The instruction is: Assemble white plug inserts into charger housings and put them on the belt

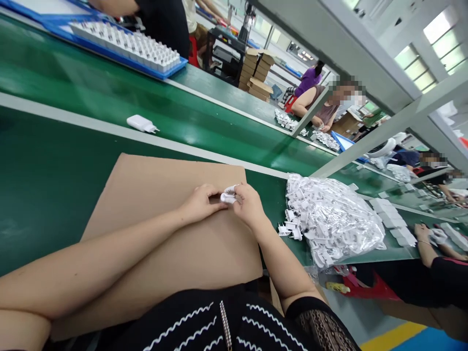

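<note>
Over a brown cardboard sheet (175,180), both of my hands hold one small white charger housing (228,196). My left hand (201,202) pinches its left end between thumb and fingers. From the right, my right hand (249,204) has closed its fingers round the other end, hiding part of it. A finished-looking white plug charger (142,123) lies beyond the cardboard, its pins pointing right. To the right of my right arm sits a clear plastic bag (336,219) full of white charger parts. Several loose parts (291,226) lie at the bag's left edge.
A blue tray (164,73) with rows of white chargers stands at the far left. Slanting metal frame posts (360,129) rise beyond the bag. On the right, a co-worker's hands (426,234) work near stacked white pieces (393,219). Other people sit across the green conveyor (204,131).
</note>
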The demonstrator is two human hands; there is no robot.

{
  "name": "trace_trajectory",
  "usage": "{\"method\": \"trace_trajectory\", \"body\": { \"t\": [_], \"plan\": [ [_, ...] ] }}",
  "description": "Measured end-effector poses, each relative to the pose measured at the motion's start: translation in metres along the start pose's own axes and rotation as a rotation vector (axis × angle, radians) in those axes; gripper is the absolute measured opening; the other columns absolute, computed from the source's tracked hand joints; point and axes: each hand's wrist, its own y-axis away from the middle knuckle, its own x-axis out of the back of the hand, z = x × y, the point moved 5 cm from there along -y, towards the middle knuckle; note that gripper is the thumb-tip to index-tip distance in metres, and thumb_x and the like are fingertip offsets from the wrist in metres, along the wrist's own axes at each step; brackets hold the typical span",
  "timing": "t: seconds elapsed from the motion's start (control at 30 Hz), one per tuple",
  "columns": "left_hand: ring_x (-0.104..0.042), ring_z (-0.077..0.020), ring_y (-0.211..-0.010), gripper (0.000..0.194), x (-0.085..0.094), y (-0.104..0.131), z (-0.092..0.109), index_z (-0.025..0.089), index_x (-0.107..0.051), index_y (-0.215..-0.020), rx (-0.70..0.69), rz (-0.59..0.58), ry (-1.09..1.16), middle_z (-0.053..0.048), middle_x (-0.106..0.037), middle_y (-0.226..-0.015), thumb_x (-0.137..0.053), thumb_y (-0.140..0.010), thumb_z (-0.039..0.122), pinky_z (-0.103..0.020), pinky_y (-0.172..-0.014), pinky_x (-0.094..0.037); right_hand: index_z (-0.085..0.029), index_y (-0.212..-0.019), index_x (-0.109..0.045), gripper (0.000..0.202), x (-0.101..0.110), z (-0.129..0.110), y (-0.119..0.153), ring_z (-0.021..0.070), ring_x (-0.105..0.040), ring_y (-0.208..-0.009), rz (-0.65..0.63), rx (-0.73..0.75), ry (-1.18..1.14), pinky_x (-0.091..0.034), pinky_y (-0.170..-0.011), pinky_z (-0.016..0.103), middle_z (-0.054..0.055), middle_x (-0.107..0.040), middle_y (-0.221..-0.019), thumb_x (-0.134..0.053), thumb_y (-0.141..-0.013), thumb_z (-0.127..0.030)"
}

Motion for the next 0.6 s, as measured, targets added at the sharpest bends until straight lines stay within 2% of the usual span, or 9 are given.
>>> {"method": "trace_trajectory", "body": {
  "t": [0.1, 0.23, 0.33, 0.43, 0.53, 0.6],
  "plan": [
    [-0.063, -0.0244, -0.094, 0.045, -0.001, -0.001, 0.004, 0.021, -0.08, -0.102, -0.003, -0.035, -0.002, -0.006, -0.074, -0.097, -0.073, -0.08, 0.06, -0.036, -0.089, -0.046, -0.02, -0.098, -0.069, 0.037, 0.0, -0.001, 0.0, 0.0215, -0.063, -0.097, -0.014, -0.037, -0.044, -0.043, -0.115, 0.044, 0.004, -0.071, -0.095, -0.056, -0.07, -0.001],
    [-0.065, -0.0269, -0.095, 0.048, -0.004, -0.001, 0.006, 0.019, -0.079, -0.102, 0.01, -0.035, -0.02, -0.008, -0.075, -0.097, -0.07, -0.08, 0.061, -0.038, -0.09, -0.048, -0.021, -0.107, -0.072, 0.032, -0.002, 0.007, 0.008, 0.0211, -0.064, -0.099, 0.106, -0.149, -0.158, -0.052, -0.098, 0.035, 0.006, -0.072, -0.102, -0.063, -0.078, -0.008],
    [-0.066, -0.0302, -0.1, 0.049, -0.006, 0.001, 0.005, 0.018, -0.078, -0.101, 0.041, -0.001, -0.007, -0.01, -0.075, -0.102, -0.072, -0.076, 0.06, -0.043, -0.095, -0.05, -0.02, -0.117, -0.071, 0.039, -0.011, 0.009, 0.014, 0.0212, -0.062, -0.102, 0.16, -0.067, -0.225, -0.052, -0.097, 0.034, 0.006, -0.072, -0.102, -0.061, -0.081, -0.008],
    [-0.068, -0.0317, -0.108, 0.054, -0.009, -0.002, 0.003, 0.017, -0.075, -0.109, 0.085, -0.055, 0.083, -0.012, -0.075, -0.112, -0.072, -0.078, 0.061, -0.043, -0.099, -0.052, -0.019, -0.141, -0.058, 0.056, -0.019, 0.014, 0.017, 0.0214, -0.061, -0.109, 0.241, -0.077, -0.317, -0.051, -0.103, 0.037, 0.008, -0.069, -0.114, -0.064, -0.085, -0.013],
    [-0.07, -0.0335, -0.108, 0.066, -0.007, -0.017, -0.002, 0.014, -0.073, -0.112, 0.19, -0.173, 0.164, -0.014, -0.076, -0.111, -0.077, -0.07, 0.066, -0.041, -0.096, -0.055, -0.014, -0.153, -0.042, 0.07, -0.023, 0.023, 0.018, 0.0255, -0.06, -0.119, 0.32, -0.21, -0.348, -0.05, -0.108, 0.043, 0.015, -0.062, -0.132, -0.068, -0.09, -0.03],
    [-0.071, -0.0353, -0.108, 0.074, 0.007, -0.037, -0.009, 0.013, -0.073, -0.111, 0.24, -0.126, 0.116, -0.014, -0.077, -0.11, -0.08, -0.062, 0.067, -0.041, -0.096, -0.056, -0.011, -0.156, -0.037, 0.077, -0.028, 0.027, 0.018, 0.0315, -0.056, -0.13, 0.273, -0.29, -0.311, -0.049, -0.111, 0.048, 0.021, -0.055, -0.142, -0.068, -0.092, -0.041]
  ]
}}
